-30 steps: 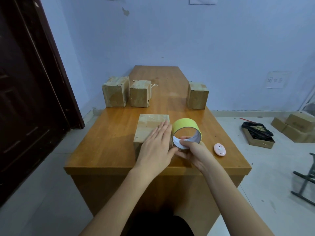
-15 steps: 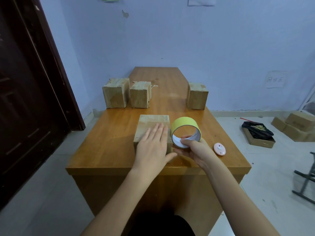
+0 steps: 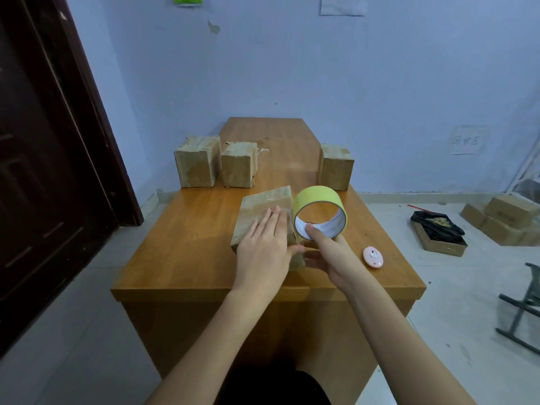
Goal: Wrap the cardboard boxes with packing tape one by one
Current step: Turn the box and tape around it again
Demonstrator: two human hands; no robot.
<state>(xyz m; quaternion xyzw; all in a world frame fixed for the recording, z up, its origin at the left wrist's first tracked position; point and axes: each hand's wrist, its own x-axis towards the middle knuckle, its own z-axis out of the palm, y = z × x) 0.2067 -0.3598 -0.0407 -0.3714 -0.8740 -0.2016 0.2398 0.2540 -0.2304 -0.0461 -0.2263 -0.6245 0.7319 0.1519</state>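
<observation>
A cardboard box (image 3: 263, 204) lies near the front of the wooden table (image 3: 187, 247). My left hand (image 3: 264, 248) lies flat on its top with straight fingers. Right beside the box stands a wide yellow tape roll (image 3: 320, 200). My right hand (image 3: 330, 252) holds the roll, thumb inside its white core, fingers under it. A strip of tape seems to run from the roll to the box's near right corner. Three more boxes stand farther back: two on the left (image 3: 197, 165) (image 3: 238, 165), one on the right (image 3: 336, 166).
A small pink round object (image 3: 373, 257) lies on the table right of my right hand. A dark door (image 3: 43, 159) is at left. On the floor at right are cardboard boxes (image 3: 505, 219), an open box with a black bag (image 3: 438, 232) and a metal frame (image 3: 520, 320).
My left hand has slid back toward me on the box top. The box has turned slightly, its near end swinging right. The roll and my right hand stayed beside it.
</observation>
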